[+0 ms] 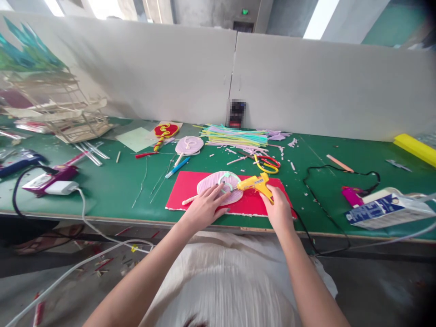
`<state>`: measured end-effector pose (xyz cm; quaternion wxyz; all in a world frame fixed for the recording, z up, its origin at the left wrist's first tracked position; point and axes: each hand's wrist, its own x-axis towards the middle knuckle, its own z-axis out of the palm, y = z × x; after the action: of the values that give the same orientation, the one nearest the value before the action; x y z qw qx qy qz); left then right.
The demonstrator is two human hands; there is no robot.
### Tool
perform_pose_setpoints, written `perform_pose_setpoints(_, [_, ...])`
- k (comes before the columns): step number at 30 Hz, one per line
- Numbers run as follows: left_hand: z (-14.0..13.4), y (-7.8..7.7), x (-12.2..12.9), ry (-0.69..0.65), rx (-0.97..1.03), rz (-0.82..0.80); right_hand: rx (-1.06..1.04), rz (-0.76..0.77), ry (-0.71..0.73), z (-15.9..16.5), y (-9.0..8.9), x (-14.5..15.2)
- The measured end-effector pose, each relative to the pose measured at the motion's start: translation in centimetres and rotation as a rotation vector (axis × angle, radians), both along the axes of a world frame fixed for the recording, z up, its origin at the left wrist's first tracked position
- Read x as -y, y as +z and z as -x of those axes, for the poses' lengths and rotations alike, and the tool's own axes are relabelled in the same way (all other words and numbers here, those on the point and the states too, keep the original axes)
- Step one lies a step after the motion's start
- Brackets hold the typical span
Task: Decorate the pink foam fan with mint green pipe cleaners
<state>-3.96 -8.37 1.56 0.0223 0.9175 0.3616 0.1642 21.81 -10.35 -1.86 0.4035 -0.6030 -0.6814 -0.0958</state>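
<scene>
A pale purple fan shape [206, 183] with a wrapped stick handle lies on a red board [180, 186]. Mint green strips [227, 175] form a curve on its face. My left hand [208, 204] rests on the fan shape with its fingers stretched out flat. In my right hand [278, 206] is a yellow hot glue gun [255, 182], gripped by its handle. The gun's nozzle points left, at the fan's right part beside the mint strip; I cannot tell whether it touches.
Behind the board lie yellow-and-red scissors [267, 165], a heap of pastel strips [235, 136], a blue pen [177, 167] and another purple fan [189, 145]. A power strip [51, 179] sits left. A blue-white carton [388, 211] and black cord [320, 209] are right.
</scene>
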Motion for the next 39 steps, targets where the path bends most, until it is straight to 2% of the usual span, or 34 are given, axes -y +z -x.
perform_pose_setpoints(5, [-0.1,0.1,-0.1,0.002,-0.040,-0.016,-0.028,0.011,-0.023,-0.1,0.0,0.2])
perform_pose_setpoints(16, [0.0,0.0,-0.3,0.007,-0.068,0.010,-0.070,0.028,-0.216,0.2,0.3,0.2])
perform_pose_setpoints(25, [0.0,-0.4,-0.4,0.004,-0.029,0.026,-0.080,0.021,-0.226,0.7,0.7,0.0])
perform_pose_setpoints(31, [0.0,-0.4,-0.4,0.000,-0.025,0.037,-0.042,0.044,-0.375,-1.0,0.7,-0.4])
perform_pose_setpoints(34, [0.0,-0.4,-0.3,0.005,-0.029,0.041,-0.031,0.035,-0.421,-1.0,1.3,-0.3])
perform_pose_setpoints(36, [0.0,-0.4,-0.3,0.005,-0.030,0.041,-0.044,-0.044,-0.333,-0.2,2.0,-0.3])
perform_pose_setpoints(39, [0.0,-0.4,-0.4,0.002,-0.026,0.033,-0.030,-0.085,0.047,1.8,3.0,-0.5])
